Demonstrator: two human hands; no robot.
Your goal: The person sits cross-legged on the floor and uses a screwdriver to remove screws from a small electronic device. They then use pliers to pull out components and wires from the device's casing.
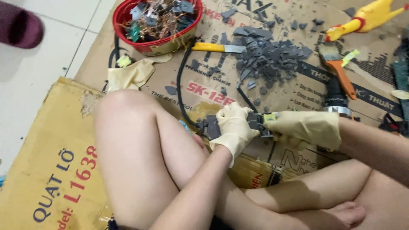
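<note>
My left hand (233, 124), in a cream rubber glove, grips a small dark grey plastic part (213, 127) with a black cable running off it. My right hand (307, 127), gloved the same way, is closed around the handle of a tool (265, 123) whose dark jaws meet that part between the two hands. Both hands work just above my bent knees, over flattened cardboard (183, 81). What the tool's tip does to the part is hidden by the left fingers.
A red bowl (128, 12) of copper wire and plastic scraps stands at the back left. A pile of grey plastic shards (268, 55), a yellow-handled knife (215, 47), an orange-handled brush (338, 68), a rubber chicken toy (366, 19) and a spare glove (132, 74) lie on the cardboard. Another person's socked foot (19, 25) is at the top left.
</note>
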